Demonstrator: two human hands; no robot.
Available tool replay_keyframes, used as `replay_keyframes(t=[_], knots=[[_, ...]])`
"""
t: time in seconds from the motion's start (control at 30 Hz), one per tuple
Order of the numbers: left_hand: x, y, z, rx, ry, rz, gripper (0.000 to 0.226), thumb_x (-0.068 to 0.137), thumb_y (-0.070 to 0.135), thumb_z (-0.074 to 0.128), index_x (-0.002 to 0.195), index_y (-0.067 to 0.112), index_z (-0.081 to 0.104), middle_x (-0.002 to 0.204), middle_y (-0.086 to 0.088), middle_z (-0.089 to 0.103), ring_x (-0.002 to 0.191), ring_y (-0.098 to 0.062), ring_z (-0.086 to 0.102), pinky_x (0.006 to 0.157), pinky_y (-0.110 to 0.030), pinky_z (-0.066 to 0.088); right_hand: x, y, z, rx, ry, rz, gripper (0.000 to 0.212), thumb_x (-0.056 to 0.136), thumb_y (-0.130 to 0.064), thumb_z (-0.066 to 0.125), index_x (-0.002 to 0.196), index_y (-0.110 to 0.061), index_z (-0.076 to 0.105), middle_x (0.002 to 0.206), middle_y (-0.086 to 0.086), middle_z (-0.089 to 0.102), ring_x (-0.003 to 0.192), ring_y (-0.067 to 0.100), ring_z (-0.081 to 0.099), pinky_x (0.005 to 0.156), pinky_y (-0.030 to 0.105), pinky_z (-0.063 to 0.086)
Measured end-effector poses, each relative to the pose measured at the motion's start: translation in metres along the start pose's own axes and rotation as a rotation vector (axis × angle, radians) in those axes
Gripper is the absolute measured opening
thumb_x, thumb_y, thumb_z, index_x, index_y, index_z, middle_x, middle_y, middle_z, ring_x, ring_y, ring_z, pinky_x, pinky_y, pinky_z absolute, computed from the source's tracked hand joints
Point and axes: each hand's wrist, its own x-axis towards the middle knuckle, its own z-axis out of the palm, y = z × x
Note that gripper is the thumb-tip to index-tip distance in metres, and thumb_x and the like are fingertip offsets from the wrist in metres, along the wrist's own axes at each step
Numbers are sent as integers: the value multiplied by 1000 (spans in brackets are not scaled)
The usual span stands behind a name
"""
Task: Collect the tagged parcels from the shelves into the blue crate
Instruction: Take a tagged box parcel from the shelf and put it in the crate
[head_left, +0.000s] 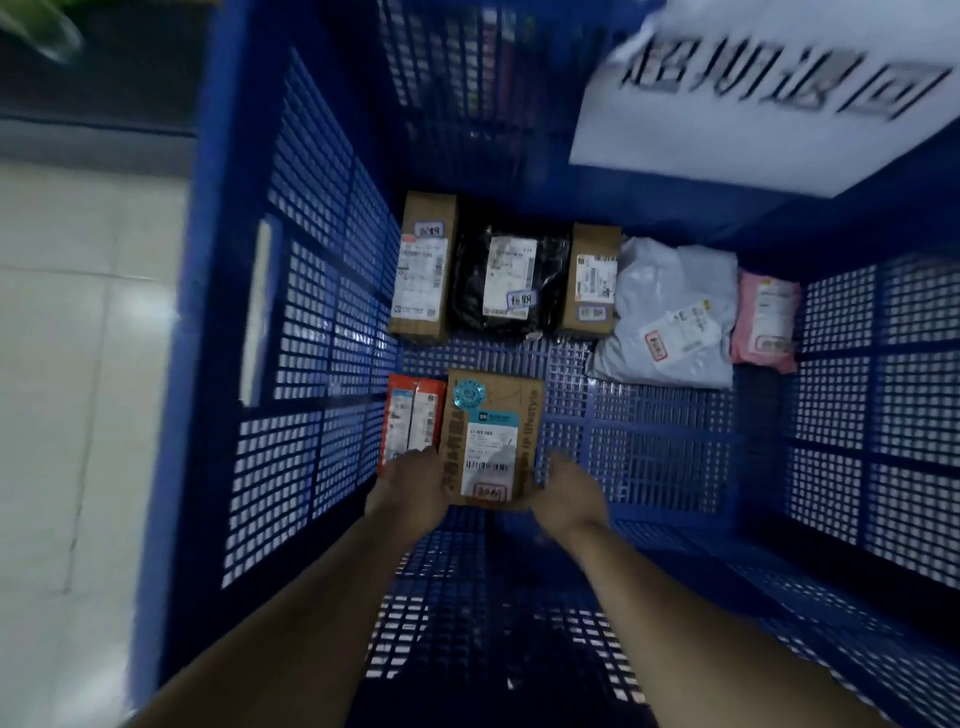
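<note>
Looking down into a deep blue plastic lattice crate, with pale tiled floor beyond its left wall. On the crate floor nearest the viewer, a flat orange-red parcel lies against the left wall. Just right of it, touching or nearly so, is a brown cardboard box with a white shipping label and a teal round sticker, lying label-up. The left hand grips its near left corner and the right hand its near right corner, fingers closed on the side edges, though blur hides the fingertips. Holding both sides probably lets the person set it down square beside its neighbour, starting a tidy second row. Along the far wall, left to right, sit a tall cardboard carton, a black plastic bag, a small cardboard carton, a grey poly mailer and a pink mailer, all packed side by side with labels up, which saves space. A white paper sign hangs at the upper right rim.
</note>
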Motion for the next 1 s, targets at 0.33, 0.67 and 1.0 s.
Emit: replay_keyframes(t=[0.33,0.67,1.0], knots=[[-147,47,-140,215,220,60,30,92,18,55,121,13,54,126,-6,54,115,-27,54,92,-38,51,-128,-118,-117,-386,53,-343,32,89,-18,56,121,-17,56,116,10,60,103,27,61,83,35,54],[-306,32,-263,177,570,8,35,88,10,53,123,11,54,121,-9,55,118,-28,50,93,-38,46,-278,-244,-190,-653,182,-758,43,91,-25,58,133,-15,49,130,8,51,120,28,47,95,39,47],[-425,-49,-357,122,805,-88,22,94,22,52,114,11,54,115,-8,57,113,-28,51,92,-40,49,-392,-370,-192,-798,312,-998,42,91,-30,58,129,-14,49,131,9,51,125,29,45,96,39,42]])
